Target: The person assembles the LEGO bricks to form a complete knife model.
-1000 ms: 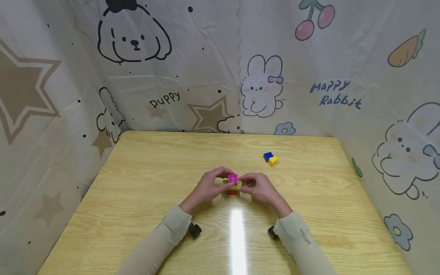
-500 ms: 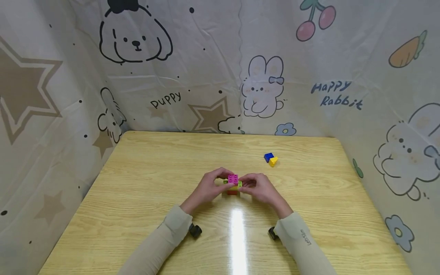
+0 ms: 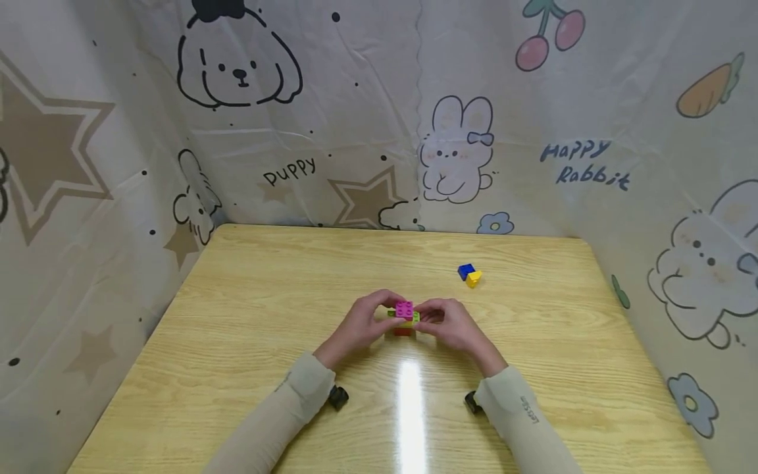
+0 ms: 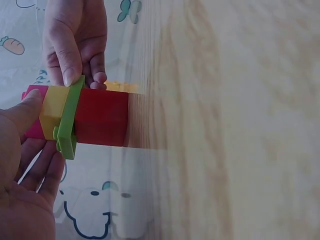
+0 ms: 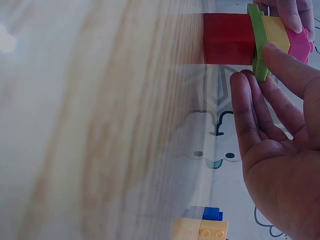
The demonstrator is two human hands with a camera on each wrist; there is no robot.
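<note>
Left hand (image 3: 360, 324) and right hand (image 3: 454, 325) haven't visibly shifted on the stack (image 4: 71, 116) in the last second, nothing added; reads as a steadying or pressing hold. Left pinches the pink brick (image 3: 404, 309) on top, right pinches one end of the green plate (image 5: 259, 35). Stack's upright on the table (image 3: 266, 296), roughly midway between its side edges.

The hands (image 3: 364, 324) (image 3: 454, 326) partly hide the green piece (image 3: 416, 317) in head view.

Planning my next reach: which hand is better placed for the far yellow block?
Probably the right hand: it's nearer the far yellow block, though it grips the green piece; the left hand pinches the pink block.
</note>
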